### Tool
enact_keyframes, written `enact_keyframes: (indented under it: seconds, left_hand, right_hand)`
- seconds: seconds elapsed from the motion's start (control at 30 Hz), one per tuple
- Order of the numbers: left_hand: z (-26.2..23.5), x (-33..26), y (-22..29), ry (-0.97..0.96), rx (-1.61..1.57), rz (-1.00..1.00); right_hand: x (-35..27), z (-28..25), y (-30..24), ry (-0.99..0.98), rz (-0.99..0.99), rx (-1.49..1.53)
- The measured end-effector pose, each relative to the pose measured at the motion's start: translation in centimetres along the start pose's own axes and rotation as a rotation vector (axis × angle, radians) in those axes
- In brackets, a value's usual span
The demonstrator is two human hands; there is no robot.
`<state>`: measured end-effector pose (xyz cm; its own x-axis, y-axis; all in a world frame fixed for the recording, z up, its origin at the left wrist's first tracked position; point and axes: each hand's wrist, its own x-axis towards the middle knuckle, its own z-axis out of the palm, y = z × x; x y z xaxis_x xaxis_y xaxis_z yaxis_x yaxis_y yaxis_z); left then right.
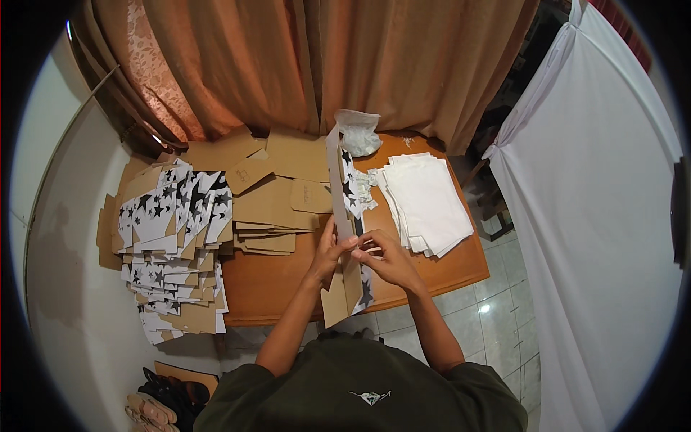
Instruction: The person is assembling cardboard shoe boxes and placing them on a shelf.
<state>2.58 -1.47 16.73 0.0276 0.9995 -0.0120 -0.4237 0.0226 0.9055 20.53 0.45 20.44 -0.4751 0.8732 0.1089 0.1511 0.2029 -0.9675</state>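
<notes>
A long folded cardboard piece (pixel 350 279) stands on its edge, with black-star-patterned white paper (pixel 350 189) on its right side. My left hand (pixel 328 256) is closed on its left side, the thumb lying over the upper edge. My right hand (pixel 389 261) is closed at the same edge, thumb and fingers pinched together close to the left thumb. Whether a small bit of something sits in that pinch is too small to make out. The fingertips of my left hand are partly hidden behind the cardboard.
Star-patterned cardboard pieces (pixel 162 270) are piled at the left of the wooden table (pixel 268 277). Plain brown cardboard sheets (pixel 270 205) lie beside them. A stack of white sheets (pixel 426 201) is on the right. A clear plastic bag (pixel 360 138) and crumpled paper scraps (pixel 366 189) lie behind the cardboard.
</notes>
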Motion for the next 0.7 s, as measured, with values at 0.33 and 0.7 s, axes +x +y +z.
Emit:
enact_keyframes:
  seconds: [0.33,0.7]
  left_hand:
    - [-2.3,0.9,-0.6,-0.004,0.085,-0.027]
    - [0.0,-2.7,-0.7,-0.152,0.928,0.099]
  right_hand:
    - [-1.2,-2.0,-2.1,0.482,-0.008,-0.310]
    - [-2.9,-7.3,-5.6,0.690,0.088,-0.498]
